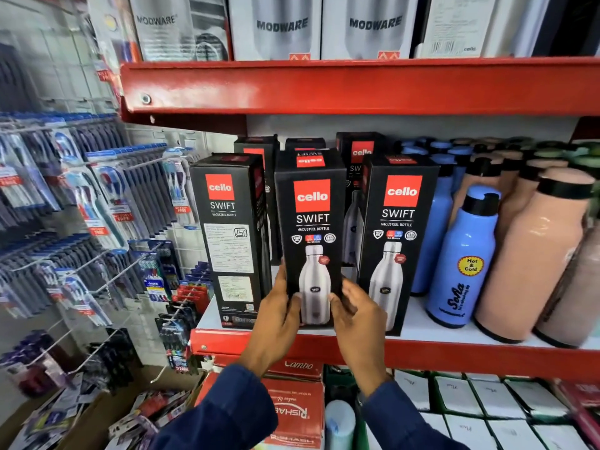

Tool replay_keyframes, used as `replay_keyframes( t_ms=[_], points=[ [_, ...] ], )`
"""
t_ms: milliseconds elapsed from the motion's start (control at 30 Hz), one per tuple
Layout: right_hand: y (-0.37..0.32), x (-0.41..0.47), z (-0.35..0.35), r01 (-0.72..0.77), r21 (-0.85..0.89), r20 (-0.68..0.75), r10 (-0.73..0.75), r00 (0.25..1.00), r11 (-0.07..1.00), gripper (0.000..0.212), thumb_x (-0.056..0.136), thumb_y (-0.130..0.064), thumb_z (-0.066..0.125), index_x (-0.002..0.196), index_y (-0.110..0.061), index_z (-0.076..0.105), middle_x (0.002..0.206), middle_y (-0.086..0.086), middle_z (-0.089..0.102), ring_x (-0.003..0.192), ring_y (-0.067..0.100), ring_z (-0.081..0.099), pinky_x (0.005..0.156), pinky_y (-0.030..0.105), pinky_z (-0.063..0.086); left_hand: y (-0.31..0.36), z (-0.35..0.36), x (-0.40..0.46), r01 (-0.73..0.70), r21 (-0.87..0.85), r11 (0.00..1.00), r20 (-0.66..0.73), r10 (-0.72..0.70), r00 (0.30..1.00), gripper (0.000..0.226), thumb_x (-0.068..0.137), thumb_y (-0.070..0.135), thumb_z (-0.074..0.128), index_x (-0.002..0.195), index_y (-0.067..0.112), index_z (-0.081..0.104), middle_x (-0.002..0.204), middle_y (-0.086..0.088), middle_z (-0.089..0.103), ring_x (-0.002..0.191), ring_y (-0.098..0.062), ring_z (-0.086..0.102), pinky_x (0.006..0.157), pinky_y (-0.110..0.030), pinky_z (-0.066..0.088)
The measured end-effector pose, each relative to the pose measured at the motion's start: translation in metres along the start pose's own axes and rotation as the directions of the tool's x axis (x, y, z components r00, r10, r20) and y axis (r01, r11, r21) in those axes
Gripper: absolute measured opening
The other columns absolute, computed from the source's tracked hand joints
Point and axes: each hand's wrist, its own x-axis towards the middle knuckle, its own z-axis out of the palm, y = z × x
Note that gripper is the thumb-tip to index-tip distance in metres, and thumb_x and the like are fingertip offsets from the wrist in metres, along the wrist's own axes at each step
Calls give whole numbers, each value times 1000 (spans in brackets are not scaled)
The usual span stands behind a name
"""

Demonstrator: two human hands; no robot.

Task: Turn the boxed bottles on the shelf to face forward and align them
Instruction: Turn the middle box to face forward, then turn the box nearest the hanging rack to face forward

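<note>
Three black Cello Swift bottle boxes stand in the front row of the white shelf (418,323). The middle box (311,222) shows its bottle picture to the front. My left hand (276,316) grips its lower left edge and my right hand (357,315) grips its lower right edge. The right box (397,228) also faces front with its bottle picture. The left box (227,228) is turned, showing a side panel with white printed labels. More black boxes (357,154) stand behind them, partly hidden.
Blue bottles (464,261) and peach bottles (535,254) crowd the shelf to the right. A red shelf lip (324,86) hangs overhead with Modware boxes above. Toothbrush packs (97,196) hang on pegs at the left. Red and white boxes fill the shelf below.
</note>
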Motion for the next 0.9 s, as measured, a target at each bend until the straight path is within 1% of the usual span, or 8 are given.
replay_keyframes(
  t_ms=[100,167,400,567,667,733,800,900],
  points=[
    [9,0,5,-15,-32,5,15,1000,999,40,91,-9,62,130,-6,56,107,-16,55,83,-37,47,75,-8,38,-5,2,4,5,8,1000,32,-5,999,61,100,30,37,156,25,13,144,15,52,124,8,51,102,-6,36],
    [12,2,6,-9,-52,1,9,1000,999,40,91,-9,62,130,-6,56,106,-19,55,83,-37,46,76,-9,37,-6,3,7,0,3,1000,38,-1,999,60,101,30,36,156,23,14,149,10,48,128,12,46,104,-4,32],
    [20,3,10,11,-130,-13,-13,1000,991,40,92,-12,60,132,-13,56,108,-18,59,85,-32,51,78,-5,39,-8,5,9,9,22,1000,42,-10,999,56,104,20,36,156,19,16,130,22,53,108,26,49,91,4,32],
    [16,-6,6,-5,-87,-61,0,998,996,41,91,-14,62,132,-13,56,114,-10,65,93,-26,56,87,2,46,2,-2,-2,33,60,998,-12,-33,999,41,103,21,42,144,17,42,101,0,69,80,-4,65,75,-16,48],
    [3,-19,0,79,-55,-218,-90,972,995,36,88,-9,64,124,-14,64,115,-4,71,99,-5,66,87,20,56,7,-17,-23,46,120,992,-146,-28,989,42,98,20,54,139,15,51,106,6,69,84,-3,67,77,-10,52],
    [-7,-24,1,173,-34,-260,-176,949,984,33,87,-1,64,116,-13,69,106,-4,74,95,0,69,84,22,58,9,-31,-35,37,142,989,-318,10,948,28,92,17,64,119,18,69,108,5,75,84,-1,70,74,-21,61],
    [-19,-27,8,232,16,-171,-226,959,972,33,88,0,60,115,-15,69,107,-6,73,97,3,69,84,20,56,9,-43,-39,35,179,983,-480,56,875,20,86,14,69,106,18,71,98,3,74,83,-9,69,73,-38,62],
    [-40,-29,28,196,81,94,-203,975,977,40,94,-7,50,128,-25,60,123,-12,66,113,-3,61,94,16,50,7,-56,-33,111,219,969,-614,48,788,42,81,22,72,119,15,56,109,-4,57,97,-19,55,83,-43,54]
  ],
)
